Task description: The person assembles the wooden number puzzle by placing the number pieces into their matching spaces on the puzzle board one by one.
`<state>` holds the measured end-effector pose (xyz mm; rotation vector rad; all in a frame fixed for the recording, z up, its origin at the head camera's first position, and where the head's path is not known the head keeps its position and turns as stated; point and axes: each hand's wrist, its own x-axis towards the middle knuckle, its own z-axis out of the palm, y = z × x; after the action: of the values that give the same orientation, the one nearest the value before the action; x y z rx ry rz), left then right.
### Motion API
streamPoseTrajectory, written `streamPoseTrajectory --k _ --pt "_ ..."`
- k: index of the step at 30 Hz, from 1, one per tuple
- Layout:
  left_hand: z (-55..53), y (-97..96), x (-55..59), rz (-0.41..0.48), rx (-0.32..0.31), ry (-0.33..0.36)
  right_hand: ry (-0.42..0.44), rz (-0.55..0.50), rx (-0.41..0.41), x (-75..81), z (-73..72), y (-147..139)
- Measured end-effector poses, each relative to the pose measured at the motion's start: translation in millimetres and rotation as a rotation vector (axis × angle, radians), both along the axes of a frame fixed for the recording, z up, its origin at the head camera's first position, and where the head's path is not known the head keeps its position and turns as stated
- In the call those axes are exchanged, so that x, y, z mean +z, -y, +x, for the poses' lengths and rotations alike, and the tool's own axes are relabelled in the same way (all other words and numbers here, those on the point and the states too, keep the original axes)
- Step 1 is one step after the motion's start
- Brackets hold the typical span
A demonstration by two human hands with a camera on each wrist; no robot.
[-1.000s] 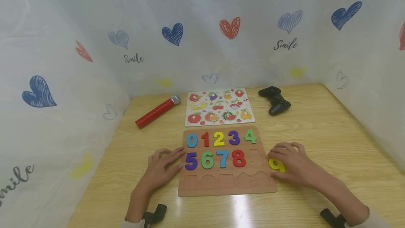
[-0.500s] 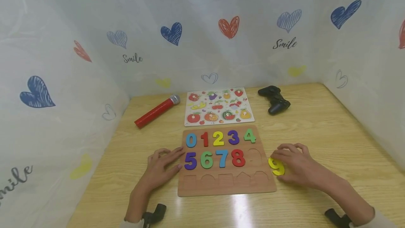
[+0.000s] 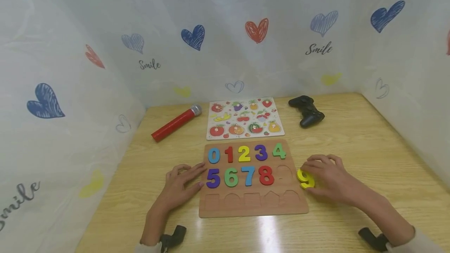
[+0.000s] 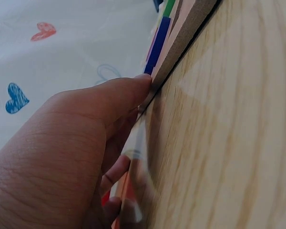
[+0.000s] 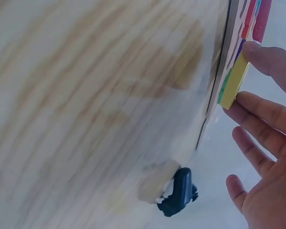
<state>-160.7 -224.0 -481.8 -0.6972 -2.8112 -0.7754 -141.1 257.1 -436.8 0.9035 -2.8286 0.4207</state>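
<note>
A wooden number board (image 3: 242, 190) carries coloured numbers 0 to 8 in two rows. Its place at the right of the second row is a bare recess, above a row of shape recesses. My right hand (image 3: 330, 180) pinches a yellow number 9 (image 5: 235, 82) between thumb and fingertips, just off the board's right edge. In the right wrist view the piece is seen edge-on, raised off the tabletop. At the board's left edge, my left hand (image 3: 181, 188) rests with relaxed fingers, its thumb (image 4: 133, 88) touching the side near the purple 5 (image 3: 213, 179).
Behind the number board lies a white fruit puzzle (image 3: 230, 136). A red microphone (image 3: 174, 126) is at the back left, and a black game controller (image 3: 307, 111) at the back right. A printed curtain (image 3: 225, 61) borders the table.
The right hand has shifted the yellow 9 slightly, turning it and bringing it up beside the board's right edge. The left hand stays put at the board's left side.
</note>
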Motion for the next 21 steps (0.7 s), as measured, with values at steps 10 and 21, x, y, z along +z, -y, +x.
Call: streamPoseTrajectory --k 10,21 --pt "1.0 -1.0 1.4 -0.003 -0.003 0.022 0.026 -0.022 0.015 1.4 -8.3 13" --pt "-0.1 -0.6 1.3 -0.01 -0.001 0.022 0.033 -0.02 0.032 2.2 -16.6 27"
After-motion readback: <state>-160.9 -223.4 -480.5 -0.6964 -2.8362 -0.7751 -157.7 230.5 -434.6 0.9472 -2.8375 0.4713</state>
